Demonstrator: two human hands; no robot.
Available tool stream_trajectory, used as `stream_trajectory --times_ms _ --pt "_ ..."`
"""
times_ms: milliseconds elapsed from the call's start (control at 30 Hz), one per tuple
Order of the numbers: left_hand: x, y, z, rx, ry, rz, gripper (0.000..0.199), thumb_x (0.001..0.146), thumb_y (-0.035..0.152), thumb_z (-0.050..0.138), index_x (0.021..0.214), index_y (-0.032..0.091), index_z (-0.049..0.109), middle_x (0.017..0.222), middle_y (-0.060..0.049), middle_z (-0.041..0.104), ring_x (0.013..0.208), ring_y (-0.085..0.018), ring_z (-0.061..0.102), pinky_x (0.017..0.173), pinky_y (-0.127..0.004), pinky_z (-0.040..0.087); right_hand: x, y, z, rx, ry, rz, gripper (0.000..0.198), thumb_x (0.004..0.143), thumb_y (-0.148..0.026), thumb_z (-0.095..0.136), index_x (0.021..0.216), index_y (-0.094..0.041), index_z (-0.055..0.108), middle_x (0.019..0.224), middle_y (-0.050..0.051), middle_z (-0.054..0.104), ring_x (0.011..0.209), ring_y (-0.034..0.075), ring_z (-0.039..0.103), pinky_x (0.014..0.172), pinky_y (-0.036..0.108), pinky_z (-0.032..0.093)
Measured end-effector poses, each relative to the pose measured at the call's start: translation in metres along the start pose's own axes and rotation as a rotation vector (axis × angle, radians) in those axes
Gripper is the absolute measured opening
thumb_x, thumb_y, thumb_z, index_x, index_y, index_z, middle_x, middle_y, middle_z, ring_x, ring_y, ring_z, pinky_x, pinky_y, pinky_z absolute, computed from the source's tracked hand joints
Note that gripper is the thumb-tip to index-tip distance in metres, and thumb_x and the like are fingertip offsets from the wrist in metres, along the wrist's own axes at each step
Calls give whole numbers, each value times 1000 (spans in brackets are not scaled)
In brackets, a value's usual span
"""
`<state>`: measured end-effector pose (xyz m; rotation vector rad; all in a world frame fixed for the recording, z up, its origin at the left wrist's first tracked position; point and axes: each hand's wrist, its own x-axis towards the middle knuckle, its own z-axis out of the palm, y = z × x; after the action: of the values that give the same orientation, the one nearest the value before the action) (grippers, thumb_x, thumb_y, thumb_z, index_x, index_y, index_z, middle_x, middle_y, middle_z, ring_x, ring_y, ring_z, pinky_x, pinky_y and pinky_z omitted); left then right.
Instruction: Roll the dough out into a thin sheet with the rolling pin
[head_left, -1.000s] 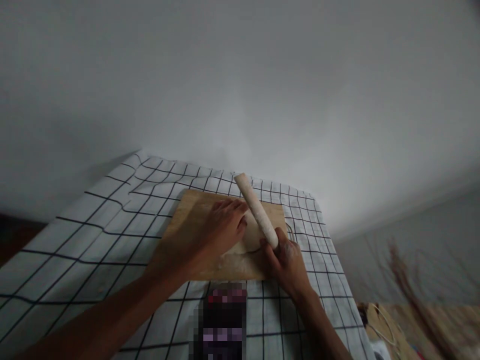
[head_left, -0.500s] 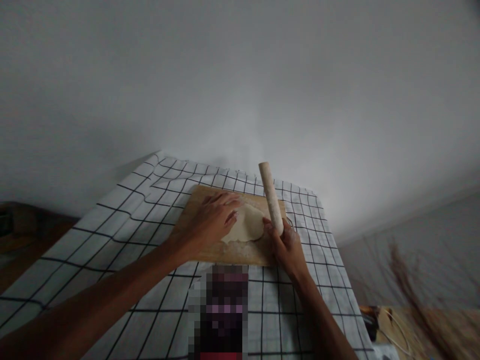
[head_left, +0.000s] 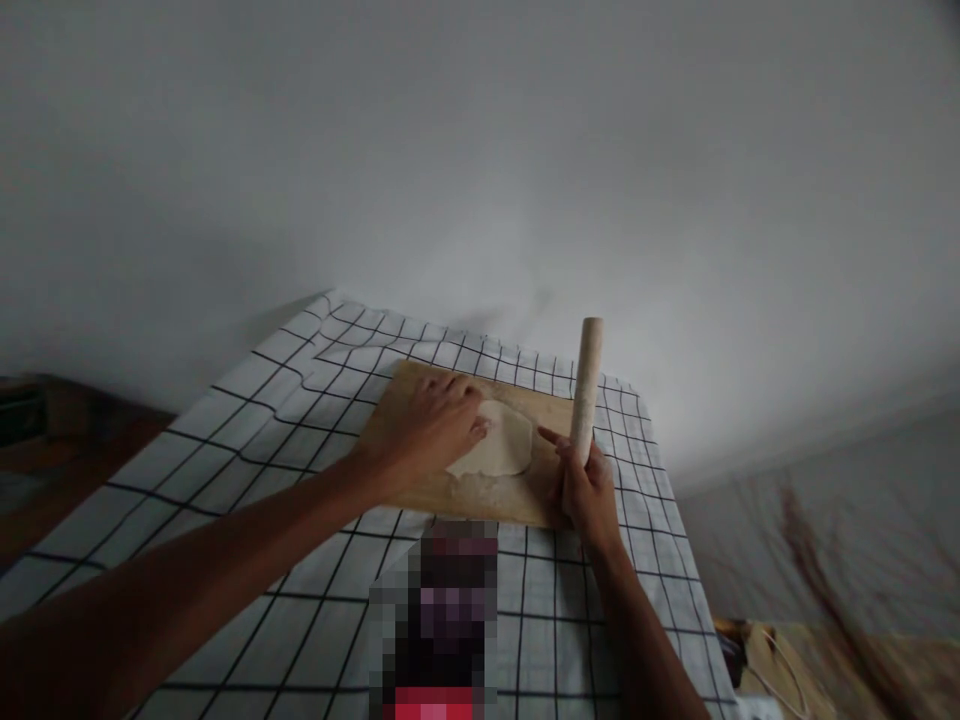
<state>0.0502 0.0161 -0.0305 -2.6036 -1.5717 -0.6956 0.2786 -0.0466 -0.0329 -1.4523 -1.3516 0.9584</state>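
A flat sheet of pale dough (head_left: 502,445) lies on a wooden board (head_left: 551,505), with loose flour around its edges. My left hand (head_left: 444,420) rests over the dough's left part, fingers stretched out and thumb on the sheet; it hides that side of the dough. In my right hand (head_left: 589,490), at the board's right edge, a rolling pin (head_left: 588,385) is gripped by its lower end. The pin stands almost upright, tilted slightly right at the top. My right index finger points left, a little apart from the dough's right edge.
A white cloth with black grid lines (head_left: 285,520) covers the table under the board. Behind it rises a pale wall (head_left: 480,180). At lower right are dry branches (head_left: 817,570) and a light-coloured cable (head_left: 787,665). A pixelated patch blocks the near middle.
My right hand has moved right, off the dough's edge, and the rolling pin has swung from leaning left to leaning slightly right. My left hand stays over the dough.
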Motion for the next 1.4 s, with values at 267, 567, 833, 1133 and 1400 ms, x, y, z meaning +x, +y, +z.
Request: stream_trajectory --times_ms 267,567,833,1133,1400 --pt "16 -1 2 -301 -183 -74 20 88 25 64 107 20 65 92 -3 71 81 -20 67 68 -30 46 -2 -3 -1 14 11 -31 59 98 -58 51 128 -11 70 51 -4 49 44 13 45 42 23 35" --pt "-14 27 -1 -374 1 -105 19 103 37 50 112 24 61 93 -2 74 81 -19 69 68 -29 45 -1 -3 -3 64 7 -44 52 99 -55 52 124 -13 71 51 -6 47 44 12 44 42 23 35" --pt "62 -24 4 -422 -369 67 25 93 45 64 96 22 71 89 -3 76 80 -20 69 69 -29 47 2 2 -6 78 89 -60 47 97 -60 55 103 -17 71 51 -7 47 43 11 45 41 21 35" --pt "11 -9 2 -36 -103 311 52 107 34 39 156 18 39 167 -10 35 157 -27 23 127 -51 19 9 13 -16 0 169 -61 36 95 -58 61 94 -22 57 65 -5 55 52 11 50 45 22 41" --pt "5 -24 -17 -191 -115 180 54 109 40 33 158 18 36 163 -12 42 153 -27 35 124 -48 32 11 6 -39 -366 69 -130 47 96 -65 55 76 -23 51 58 -7 37 51 11 39 48 24 27"
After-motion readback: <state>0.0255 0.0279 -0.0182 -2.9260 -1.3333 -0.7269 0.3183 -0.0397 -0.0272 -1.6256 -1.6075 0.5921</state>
